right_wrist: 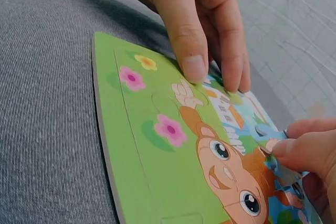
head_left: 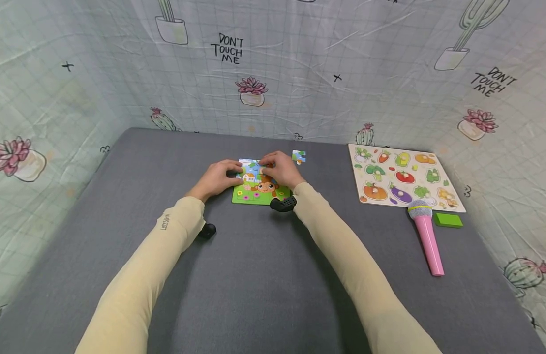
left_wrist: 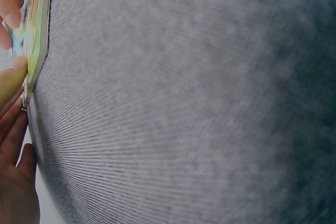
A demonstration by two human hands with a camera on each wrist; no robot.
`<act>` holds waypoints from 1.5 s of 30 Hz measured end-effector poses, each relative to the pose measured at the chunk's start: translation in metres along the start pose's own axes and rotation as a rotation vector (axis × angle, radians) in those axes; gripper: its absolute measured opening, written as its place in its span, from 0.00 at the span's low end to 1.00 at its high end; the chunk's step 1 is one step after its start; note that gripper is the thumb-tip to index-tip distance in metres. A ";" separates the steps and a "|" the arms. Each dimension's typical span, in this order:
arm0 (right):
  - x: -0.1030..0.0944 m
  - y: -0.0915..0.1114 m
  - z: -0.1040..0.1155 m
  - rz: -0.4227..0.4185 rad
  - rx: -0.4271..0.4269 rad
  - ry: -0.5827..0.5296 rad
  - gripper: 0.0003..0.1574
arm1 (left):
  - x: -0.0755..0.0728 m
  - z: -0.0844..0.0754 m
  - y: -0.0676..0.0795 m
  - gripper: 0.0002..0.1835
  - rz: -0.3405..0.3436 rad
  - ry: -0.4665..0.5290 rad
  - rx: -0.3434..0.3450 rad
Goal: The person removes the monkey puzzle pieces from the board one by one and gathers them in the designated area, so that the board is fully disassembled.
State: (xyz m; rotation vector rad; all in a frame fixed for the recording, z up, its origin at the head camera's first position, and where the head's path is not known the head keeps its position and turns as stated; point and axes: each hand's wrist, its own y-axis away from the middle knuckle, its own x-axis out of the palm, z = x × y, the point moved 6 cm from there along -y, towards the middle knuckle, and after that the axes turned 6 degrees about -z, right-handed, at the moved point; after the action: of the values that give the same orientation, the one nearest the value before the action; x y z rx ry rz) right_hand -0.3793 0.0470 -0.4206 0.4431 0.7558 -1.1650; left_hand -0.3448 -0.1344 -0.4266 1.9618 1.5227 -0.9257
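A jigsaw puzzle [head_left: 255, 197] with a cartoon monkey, flowers and a house lies on the grey table. My left hand [head_left: 216, 178] rests at its left edge; in the right wrist view the thumb [right_wrist: 195, 67] presses on the green border area and the fingers lie along the same edge. My right hand [head_left: 282, 168] is over the puzzle's upper right part, where thumb and forefinger pinch a puzzle piece [right_wrist: 286, 174], mostly covered by the fingers. A loose blue and green piece [head_left: 299, 157] lies just beyond the right hand.
To the right lies a wooden vegetable board [head_left: 390, 169]. A pink toy microphone [head_left: 429, 243] touches its near edge, beside a green block [head_left: 448, 220]. Black wrist devices [head_left: 283, 204] hang below both sleeves. A printed cloth [head_left: 282, 59] rises behind the table.
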 end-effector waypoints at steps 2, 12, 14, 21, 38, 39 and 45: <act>0.000 0.000 -0.001 0.007 -0.007 0.012 0.16 | 0.000 0.000 0.000 0.23 -0.001 0.000 0.000; -0.005 0.005 -0.009 0.008 0.042 -0.198 0.17 | -0.001 0.001 0.000 0.23 0.001 0.010 -0.006; -0.008 0.008 -0.013 -0.006 0.062 -0.269 0.18 | -0.001 0.001 0.000 0.23 0.003 0.008 -0.002; -0.029 0.013 -0.033 -0.119 0.117 -0.325 0.18 | -0.002 -0.001 0.002 0.23 0.006 0.007 0.011; -0.099 0.023 -0.116 -0.242 0.287 -0.198 0.22 | -0.001 -0.001 0.000 0.23 0.014 -0.001 0.007; -0.100 0.023 -0.119 -0.234 0.291 -0.183 0.22 | -0.001 -0.001 0.000 0.23 0.014 -0.001 0.008; -0.103 0.019 -0.124 -0.184 0.258 -0.125 0.22 | -0.001 -0.001 0.000 0.23 0.017 0.002 0.005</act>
State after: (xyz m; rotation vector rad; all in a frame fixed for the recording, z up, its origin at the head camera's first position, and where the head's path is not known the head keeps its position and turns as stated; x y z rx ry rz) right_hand -0.4190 0.2040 -0.4304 0.5177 0.5474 -1.4576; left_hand -0.3449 -0.1341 -0.4253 1.9771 1.5034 -0.9222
